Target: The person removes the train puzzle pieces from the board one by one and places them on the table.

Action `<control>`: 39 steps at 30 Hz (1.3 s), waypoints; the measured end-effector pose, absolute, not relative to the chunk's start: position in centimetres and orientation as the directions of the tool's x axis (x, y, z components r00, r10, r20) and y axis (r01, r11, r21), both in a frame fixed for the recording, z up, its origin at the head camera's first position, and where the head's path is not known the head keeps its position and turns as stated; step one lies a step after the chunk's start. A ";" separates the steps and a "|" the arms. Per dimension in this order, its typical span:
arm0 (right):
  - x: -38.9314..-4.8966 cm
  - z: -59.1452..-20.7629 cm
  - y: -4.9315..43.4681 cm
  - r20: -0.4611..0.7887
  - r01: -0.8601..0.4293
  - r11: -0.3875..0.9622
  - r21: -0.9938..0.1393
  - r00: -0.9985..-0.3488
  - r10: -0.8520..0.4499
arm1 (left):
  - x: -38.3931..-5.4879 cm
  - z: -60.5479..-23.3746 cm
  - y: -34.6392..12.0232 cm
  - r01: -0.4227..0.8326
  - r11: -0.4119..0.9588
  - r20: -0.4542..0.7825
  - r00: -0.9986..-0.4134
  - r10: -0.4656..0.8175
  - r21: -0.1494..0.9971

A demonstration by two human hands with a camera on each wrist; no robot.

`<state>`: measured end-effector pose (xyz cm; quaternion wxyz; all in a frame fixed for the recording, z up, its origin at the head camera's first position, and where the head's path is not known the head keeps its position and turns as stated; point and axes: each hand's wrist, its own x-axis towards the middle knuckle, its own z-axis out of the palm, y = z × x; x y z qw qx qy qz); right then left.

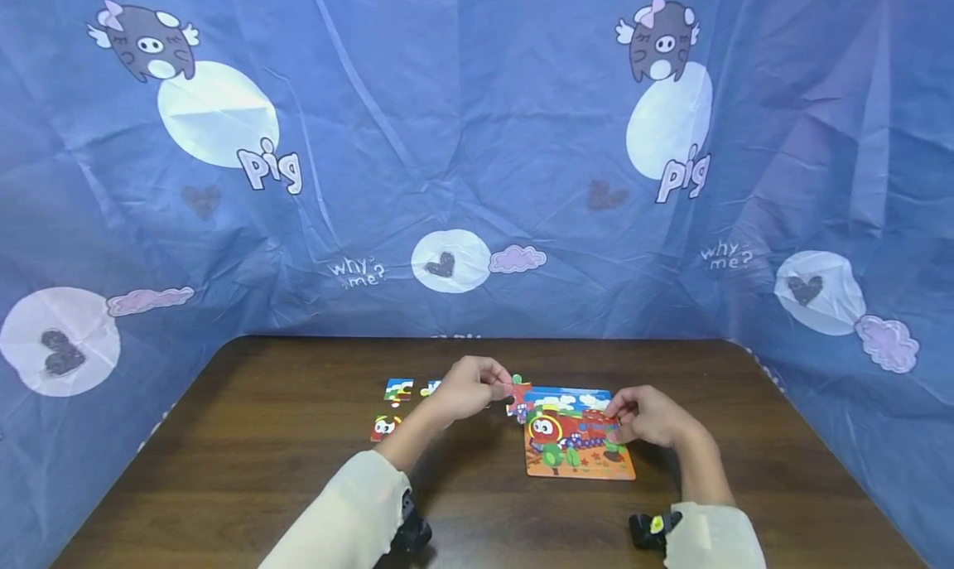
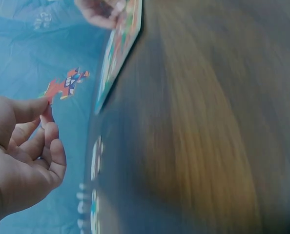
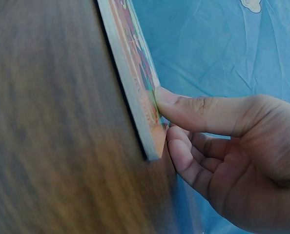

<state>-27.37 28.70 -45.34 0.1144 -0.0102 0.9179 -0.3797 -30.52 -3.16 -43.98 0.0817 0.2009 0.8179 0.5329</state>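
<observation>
A jigsaw puzzle board (image 1: 577, 436) with a red cartoon train, blue sky and orange ground lies on the table. My left hand (image 1: 468, 389) pinches a red jigsaw piece (image 2: 62, 87) between thumb and forefinger, held up off the table near the board's upper left corner. Its other fingers curl loosely. At the board's right side, my right hand (image 1: 654, 417) grips the edge. In the right wrist view its thumb (image 3: 184, 109) presses on the picture face, with the curled fingers against the board's side.
Loose jigsaw pieces lie left of the board: one with sky and green (image 1: 399, 388), one with a train face (image 1: 384, 427), and another partly hidden behind the left hand. The brown wooden table (image 1: 298, 486) meets a blue printed cloth (image 1: 462, 163) at its far edge.
</observation>
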 end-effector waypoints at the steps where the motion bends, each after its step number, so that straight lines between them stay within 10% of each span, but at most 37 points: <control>1: -27.4 -45.4 28.7 -0.204 0.069 0.713 -0.697 -0.973 -0.104 | -30.6 -44.0 -3.7 0.243 0.352 0.081 -0.905 0.417 0.904; 30: -27.3 -45.3 28.4 -0.200 0.076 0.699 -0.711 -0.975 -0.097 | -29.3 -45.1 -15.0 0.153 0.445 -0.036 -0.921 0.389 0.882; 39: -27.3 -45.3 28.4 -0.196 0.076 0.700 -0.710 -0.976 -0.093 | -29.6 -45.6 -15.1 0.355 0.527 0.090 -0.882 0.462 0.772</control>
